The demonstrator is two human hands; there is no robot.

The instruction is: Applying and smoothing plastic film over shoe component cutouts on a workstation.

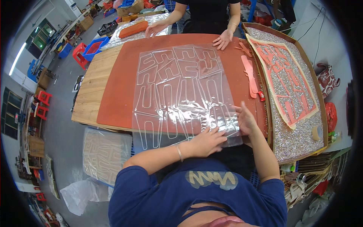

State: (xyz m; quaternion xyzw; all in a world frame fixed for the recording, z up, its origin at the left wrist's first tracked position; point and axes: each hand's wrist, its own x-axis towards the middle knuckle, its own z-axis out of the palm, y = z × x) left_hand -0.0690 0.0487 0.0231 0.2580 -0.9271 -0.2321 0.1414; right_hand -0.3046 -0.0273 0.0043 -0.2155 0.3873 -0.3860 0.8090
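A clear plastic sheet [172,94] with pale outlined shapes lies over a red-brown mat [117,94], its near edge hanging past the mat toward me. My left hand [207,142] rests on the sheet's near part, palm down with fingers stretched. Beside the sheet's right edge, my right hand [246,120] is raised with its fingers apart; whether a fingertip touches the sheet is unclear. Across the table, a person in black holds one hand [157,28] above the mat's far left edge. That person's other hand [223,39] is near the sheet's far right corner.
Pink cut-out pieces [249,75] lie on the mat's right side. Further right is a tray of glittery silver material [298,140] carrying a pink cut-out sheet [281,75] and a tape roll [317,133]. Lower left sits a stack of similar patterned sheets [106,155].
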